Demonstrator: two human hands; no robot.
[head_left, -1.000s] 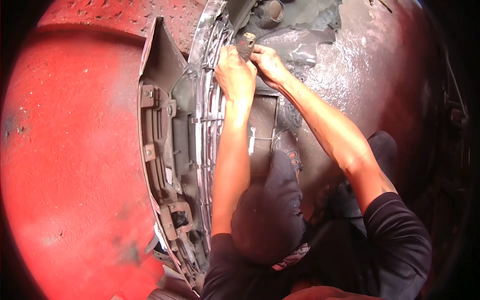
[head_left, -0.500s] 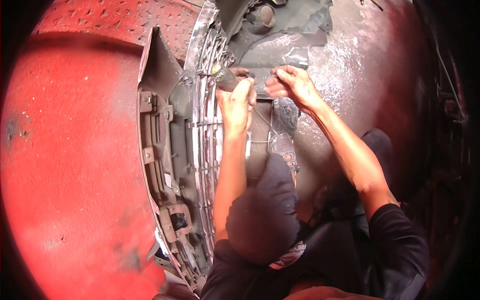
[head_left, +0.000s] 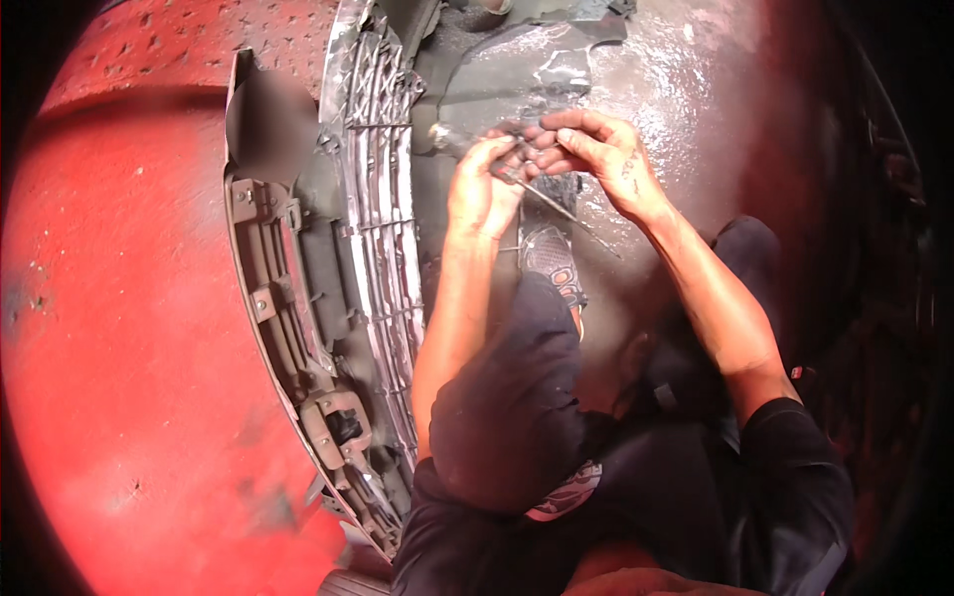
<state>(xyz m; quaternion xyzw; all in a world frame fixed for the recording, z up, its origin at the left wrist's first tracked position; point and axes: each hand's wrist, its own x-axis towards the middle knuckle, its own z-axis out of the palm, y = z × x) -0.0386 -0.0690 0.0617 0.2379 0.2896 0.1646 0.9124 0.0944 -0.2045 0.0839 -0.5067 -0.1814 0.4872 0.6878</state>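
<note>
My left hand [head_left: 484, 191] is closed around a screwdriver-like tool [head_left: 569, 218]. Its long thin shaft slants down to the right from under my fingers, and a blurred, pale-ended handle sticks out on the far left side. My right hand [head_left: 608, 164] is just to the right, thumb and fingers pinched together close to the left fingertips. Whatever lies between the two sets of fingertips is too small and blurred to make out. Left of my left forearm lies a slatted car grille [head_left: 383, 228], and beyond it a dark bumper piece [head_left: 263, 248] with brackets.
A red painted surface [head_left: 129, 328] fills the left side. Torn dark plastic sheeting [head_left: 517, 79] lies on the shiny grey floor [head_left: 676, 79] ahead. My shod foot [head_left: 552, 260] is below my hands, and my bent knee [head_left: 507, 397] rises beside the grille.
My right hand has come left to meet the left hand, fingertips now close together. The tool's shaft now shows plainly, pointing down to the right. The view has shifted, so the grille sits further left.
</note>
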